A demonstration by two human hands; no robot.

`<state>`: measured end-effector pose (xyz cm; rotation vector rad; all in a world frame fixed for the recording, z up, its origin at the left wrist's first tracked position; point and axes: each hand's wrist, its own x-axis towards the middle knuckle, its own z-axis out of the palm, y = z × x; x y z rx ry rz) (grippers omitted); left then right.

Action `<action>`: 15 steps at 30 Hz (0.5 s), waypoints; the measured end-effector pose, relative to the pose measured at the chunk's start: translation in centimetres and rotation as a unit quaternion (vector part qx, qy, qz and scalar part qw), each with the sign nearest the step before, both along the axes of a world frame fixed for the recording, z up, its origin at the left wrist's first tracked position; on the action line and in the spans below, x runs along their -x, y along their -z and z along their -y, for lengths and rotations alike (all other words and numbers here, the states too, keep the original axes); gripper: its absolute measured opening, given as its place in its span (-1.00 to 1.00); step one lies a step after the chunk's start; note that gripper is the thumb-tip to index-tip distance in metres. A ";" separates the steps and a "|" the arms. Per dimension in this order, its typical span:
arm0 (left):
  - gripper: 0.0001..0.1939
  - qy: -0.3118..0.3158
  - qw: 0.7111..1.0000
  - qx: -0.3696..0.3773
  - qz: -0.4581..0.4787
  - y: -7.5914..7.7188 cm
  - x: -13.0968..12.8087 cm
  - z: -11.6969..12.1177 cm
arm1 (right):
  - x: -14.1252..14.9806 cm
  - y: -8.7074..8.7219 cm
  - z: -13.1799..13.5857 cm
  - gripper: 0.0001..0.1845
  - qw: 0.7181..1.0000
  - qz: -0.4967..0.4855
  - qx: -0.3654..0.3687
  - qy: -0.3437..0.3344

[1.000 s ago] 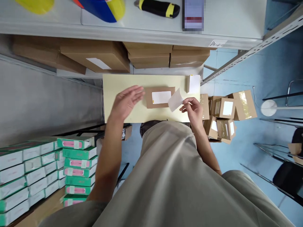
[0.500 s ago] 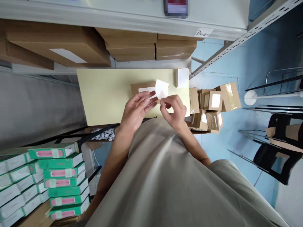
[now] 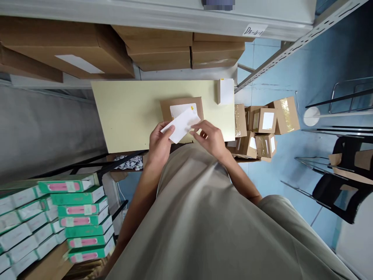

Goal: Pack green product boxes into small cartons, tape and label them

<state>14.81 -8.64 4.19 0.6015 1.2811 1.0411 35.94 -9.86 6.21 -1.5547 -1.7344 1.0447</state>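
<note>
A white paper slip [image 3: 183,126] with a small yellow mark is tilted in front of me, pinched by my left hand [image 3: 161,142] between thumb and fingers at its lower left end. My right hand [image 3: 210,137] is by the slip's right edge, fingers bent, with thumb and index tips slightly apart. Whether those tips touch the paper is hard to make out. Behind the slip, a brown cardboard box [image 3: 166,107] lies on the pale yellow table [image 3: 125,112]. On its top is a white label [image 3: 175,111], partly covered by the slip.
A white stack of labels or small box [image 3: 226,91] stands at the table's far right corner. Taped cartons [image 3: 264,120] are piled to the right. Large cartons [image 3: 163,58] sit under the grey shelf [image 3: 163,19] ahead. Green-and-white boxes [image 3: 84,210] are stacked at lower left.
The slip has swung down and left, lying more sideways and showing larger. My left hand has closed on its end. My right fingers have shifted slightly left, and more of the box shows.
</note>
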 end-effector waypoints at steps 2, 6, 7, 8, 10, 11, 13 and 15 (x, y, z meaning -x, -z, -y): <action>-0.42 0.013 1.000 0.009 0.001 -0.1 0.1 0.4 | -0.8 0.2 -0.6 -0.73 0.996 -0.035 0.003 0.082; -0.43 0.035 0.999 0.012 0.012 -0.4 0.0 0.9 | -2.0 1.3 -1.7 -0.64 0.985 -0.086 0.050 0.143; -0.43 0.038 0.999 0.012 0.014 -0.4 0.0 0.9 | -2.3 1.6 -1.9 -0.63 0.984 -0.096 0.062 0.138; -0.43 0.041 0.999 0.012 0.014 -0.3 0.1 1.0 | -2.5 1.8 -2.0 -0.63 0.983 -0.104 0.072 0.130; -0.43 0.051 0.999 0.015 0.008 0.1 0.2 1.1 | -2.7 2.1 -2.0 -0.64 0.984 -0.111 0.087 0.110; -0.44 0.055 0.998 0.015 0.005 0.4 0.3 1.2 | -2.7 2.0 -1.8 -0.65 0.984 -0.110 0.092 0.103; -0.43 0.052 0.999 0.014 0.003 1.4 0.5 1.3 | -2.6 1.6 -1.4 -0.69 0.986 -0.101 0.089 0.096; -0.43 0.034 0.999 0.025 0.003 2.8 0.7 1.5 | -2.1 0.7 -0.8 -0.77 0.991 -0.085 0.072 0.076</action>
